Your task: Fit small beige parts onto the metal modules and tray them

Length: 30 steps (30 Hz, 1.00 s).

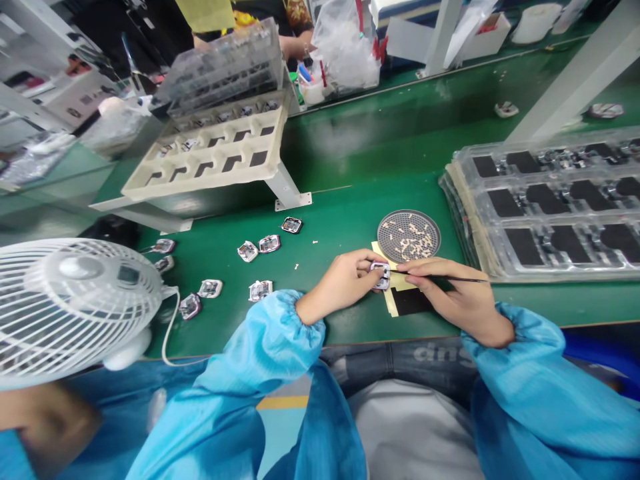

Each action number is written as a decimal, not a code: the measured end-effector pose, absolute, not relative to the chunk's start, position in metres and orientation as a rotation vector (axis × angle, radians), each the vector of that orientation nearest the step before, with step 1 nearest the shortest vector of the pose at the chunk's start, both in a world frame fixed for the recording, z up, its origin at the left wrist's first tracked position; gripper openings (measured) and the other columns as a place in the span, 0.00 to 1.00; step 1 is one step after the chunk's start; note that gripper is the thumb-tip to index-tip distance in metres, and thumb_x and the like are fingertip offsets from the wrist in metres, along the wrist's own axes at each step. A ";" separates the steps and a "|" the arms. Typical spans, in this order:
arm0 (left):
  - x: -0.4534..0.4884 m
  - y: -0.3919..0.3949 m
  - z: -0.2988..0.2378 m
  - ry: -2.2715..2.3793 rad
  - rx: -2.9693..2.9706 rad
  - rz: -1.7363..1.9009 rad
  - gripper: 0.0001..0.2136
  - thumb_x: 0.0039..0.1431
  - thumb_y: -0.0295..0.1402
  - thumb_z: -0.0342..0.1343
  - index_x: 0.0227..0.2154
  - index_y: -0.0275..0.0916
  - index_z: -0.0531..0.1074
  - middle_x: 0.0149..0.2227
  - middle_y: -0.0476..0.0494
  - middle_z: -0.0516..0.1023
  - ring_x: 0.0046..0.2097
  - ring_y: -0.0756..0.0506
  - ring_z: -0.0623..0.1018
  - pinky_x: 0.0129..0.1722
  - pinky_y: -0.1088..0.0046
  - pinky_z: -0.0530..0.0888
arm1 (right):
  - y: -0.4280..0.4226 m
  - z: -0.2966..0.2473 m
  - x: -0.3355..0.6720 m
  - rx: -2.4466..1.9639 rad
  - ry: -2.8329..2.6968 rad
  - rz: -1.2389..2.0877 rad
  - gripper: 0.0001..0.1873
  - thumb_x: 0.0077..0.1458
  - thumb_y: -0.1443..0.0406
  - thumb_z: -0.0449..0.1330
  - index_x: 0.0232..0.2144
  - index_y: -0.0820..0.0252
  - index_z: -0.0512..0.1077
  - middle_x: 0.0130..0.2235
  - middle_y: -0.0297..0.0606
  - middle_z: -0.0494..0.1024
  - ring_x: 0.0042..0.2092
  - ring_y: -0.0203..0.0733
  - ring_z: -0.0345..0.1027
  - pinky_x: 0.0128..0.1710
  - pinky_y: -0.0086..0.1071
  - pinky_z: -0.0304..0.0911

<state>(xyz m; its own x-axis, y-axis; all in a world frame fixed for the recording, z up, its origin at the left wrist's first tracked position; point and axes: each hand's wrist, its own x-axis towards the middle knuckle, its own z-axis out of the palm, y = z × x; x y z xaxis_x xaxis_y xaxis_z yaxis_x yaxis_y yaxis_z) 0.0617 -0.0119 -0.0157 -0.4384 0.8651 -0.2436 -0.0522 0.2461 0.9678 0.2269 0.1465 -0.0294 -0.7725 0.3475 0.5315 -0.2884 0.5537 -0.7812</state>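
My left hand (340, 283) pinches a small square metal-framed part (381, 274) over the green bench. My right hand (455, 297) grips thin black tweezers (465, 279), their tip at the part. Just behind the hands lies a round perforated dish (409, 235) with several tiny pale pieces. Under the hands sit a yellow card and a black pad (407, 301). Both arms wear blue sleeves.
Several similar small parts (258, 250) lie scattered left on the green bench (350, 153). A stack of clear trays (550, 200) stands right, a cream slotted tray (210, 150) on a raised rack back left, a white fan (65, 307) near left. Another person sits behind the rack.
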 end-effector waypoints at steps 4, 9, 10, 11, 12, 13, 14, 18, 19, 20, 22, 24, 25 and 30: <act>0.062 -0.011 -0.012 1.633 0.753 1.330 0.08 0.64 0.28 0.61 0.44 0.32 0.77 0.36 0.40 0.84 0.35 0.48 0.84 0.35 0.77 0.80 | 0.147 -0.028 0.228 -0.049 -2.129 1.216 0.14 0.60 0.72 0.67 0.45 0.51 0.79 0.47 0.36 0.85 0.49 0.44 0.81 0.53 0.39 0.77; 0.061 -0.010 -0.004 1.617 0.740 1.345 0.13 0.66 0.33 0.60 0.49 0.31 0.79 0.37 0.39 0.84 0.32 0.49 0.82 0.29 0.79 0.77 | 0.146 -0.027 0.232 -0.128 -2.038 1.309 0.11 0.60 0.68 0.68 0.44 0.48 0.78 0.43 0.36 0.86 0.46 0.49 0.82 0.50 0.47 0.78; 0.061 -0.010 -0.003 1.625 0.741 1.351 0.14 0.66 0.34 0.61 0.50 0.31 0.79 0.37 0.39 0.84 0.31 0.49 0.81 0.28 0.79 0.76 | 0.146 -0.028 0.233 -0.139 -2.047 1.326 0.11 0.60 0.67 0.68 0.44 0.47 0.78 0.43 0.36 0.86 0.46 0.50 0.82 0.50 0.48 0.78; 0.060 -0.011 -0.002 1.639 0.746 1.353 0.16 0.66 0.36 0.61 0.52 0.31 0.79 0.37 0.39 0.85 0.31 0.49 0.81 0.27 0.78 0.76 | 0.146 -0.028 0.233 -0.143 -2.064 1.335 0.11 0.60 0.66 0.68 0.44 0.47 0.78 0.43 0.36 0.86 0.46 0.50 0.82 0.50 0.48 0.78; 0.060 -0.011 -0.001 1.657 0.756 1.352 0.17 0.66 0.37 0.61 0.53 0.31 0.79 0.37 0.39 0.84 0.30 0.49 0.80 0.27 0.78 0.75 | 0.146 -0.028 0.233 -0.139 -2.085 1.336 0.11 0.60 0.66 0.69 0.44 0.47 0.78 0.43 0.36 0.86 0.46 0.50 0.82 0.50 0.48 0.78; 0.060 -0.012 -0.001 1.676 0.771 1.348 0.19 0.66 0.38 0.62 0.53 0.32 0.80 0.35 0.40 0.84 0.29 0.49 0.79 0.27 0.77 0.75 | 0.146 -0.028 0.233 -0.132 -2.103 1.332 0.11 0.60 0.66 0.69 0.45 0.47 0.78 0.43 0.35 0.86 0.46 0.49 0.82 0.50 0.47 0.78; 0.060 -0.013 0.000 1.694 0.788 1.340 0.20 0.66 0.40 0.61 0.54 0.32 0.80 0.34 0.41 0.84 0.28 0.49 0.78 0.27 0.77 0.74 | 0.146 -0.028 0.233 -0.126 -2.111 1.327 0.11 0.60 0.66 0.69 0.45 0.47 0.79 0.43 0.35 0.86 0.46 0.49 0.82 0.50 0.47 0.78; 0.058 -0.015 -0.001 1.773 0.866 1.308 0.20 0.67 0.42 0.60 0.55 0.34 0.80 0.29 0.43 0.83 0.26 0.51 0.74 0.27 0.77 0.71 | 0.146 -0.028 0.232 -0.125 -2.094 1.307 0.12 0.60 0.67 0.69 0.45 0.47 0.78 0.44 0.34 0.86 0.47 0.48 0.82 0.51 0.45 0.78; 0.057 -0.015 -0.002 1.788 0.883 1.305 0.20 0.67 0.42 0.60 0.55 0.35 0.81 0.30 0.44 0.83 0.25 0.51 0.73 0.27 0.77 0.70 | 0.147 -0.028 0.231 -0.131 -2.099 1.297 0.12 0.60 0.67 0.69 0.45 0.47 0.79 0.44 0.34 0.86 0.47 0.47 0.82 0.51 0.45 0.78; 0.057 -0.015 -0.003 1.797 0.898 1.302 0.20 0.67 0.43 0.60 0.54 0.35 0.81 0.30 0.44 0.83 0.24 0.52 0.72 0.26 0.77 0.69 | 0.147 -0.029 0.231 -0.135 -2.108 1.287 0.12 0.60 0.67 0.69 0.45 0.47 0.79 0.44 0.34 0.86 0.47 0.47 0.82 0.52 0.44 0.78; 0.055 -0.015 -0.005 1.802 0.919 1.302 0.20 0.68 0.44 0.59 0.54 0.37 0.81 0.31 0.45 0.83 0.23 0.52 0.70 0.25 0.77 0.66 | 0.147 -0.030 0.231 -0.143 -2.127 1.283 0.12 0.60 0.67 0.70 0.45 0.47 0.79 0.45 0.33 0.86 0.47 0.46 0.82 0.52 0.43 0.77; 0.054 -0.016 -0.007 1.797 0.927 1.310 0.20 0.68 0.45 0.58 0.54 0.38 0.81 0.31 0.45 0.83 0.23 0.52 0.69 0.25 0.77 0.66 | 0.148 -0.031 0.231 -0.166 -2.124 1.337 0.10 0.60 0.66 0.69 0.44 0.48 0.80 0.44 0.33 0.86 0.47 0.45 0.82 0.52 0.41 0.77; 0.054 -0.016 -0.008 1.793 0.926 1.316 0.20 0.68 0.45 0.58 0.54 0.38 0.81 0.30 0.45 0.83 0.24 0.51 0.70 0.26 0.77 0.67 | 0.148 -0.031 0.231 -0.179 -2.110 1.393 0.08 0.61 0.65 0.69 0.43 0.49 0.80 0.43 0.34 0.86 0.46 0.45 0.82 0.51 0.41 0.78; 0.051 -0.016 -0.006 1.797 0.902 1.335 0.20 0.66 0.47 0.60 0.52 0.39 0.83 0.27 0.45 0.81 0.27 0.48 0.75 0.29 0.75 0.70 | 0.151 -0.030 0.228 -0.221 -1.992 1.717 0.04 0.62 0.62 0.69 0.39 0.54 0.79 0.42 0.38 0.86 0.46 0.45 0.82 0.49 0.39 0.79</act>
